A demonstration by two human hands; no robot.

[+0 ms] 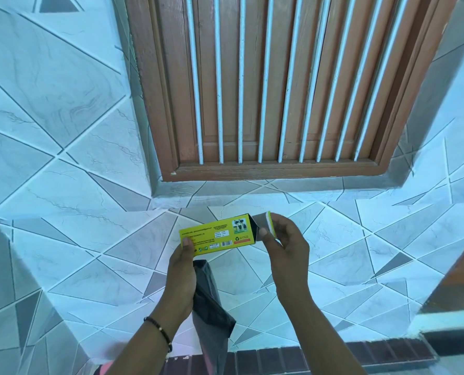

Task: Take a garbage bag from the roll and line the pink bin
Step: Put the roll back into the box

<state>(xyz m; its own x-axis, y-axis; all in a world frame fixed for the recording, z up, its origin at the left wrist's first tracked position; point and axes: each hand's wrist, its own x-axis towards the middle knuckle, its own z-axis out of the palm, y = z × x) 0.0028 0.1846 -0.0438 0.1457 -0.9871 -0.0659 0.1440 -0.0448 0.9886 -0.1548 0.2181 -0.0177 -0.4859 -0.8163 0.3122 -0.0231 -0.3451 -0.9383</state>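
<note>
Yellow bag box (216, 235), end flap open, held level.
Your dark folded garbage bag (211, 301) hangs below it.

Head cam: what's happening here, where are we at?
A person holds a yellow box in front of a tiled wall, below a barred wooden window. The left hand grips the box's left end, and a dark grey garbage bag hangs beneath that hand. The right hand pinches the open end flap. The pink bin is not in view, so lining has not started.

Brown barred window (276, 85) set in pale, grey-veined tiled wall (63, 104).
</note>
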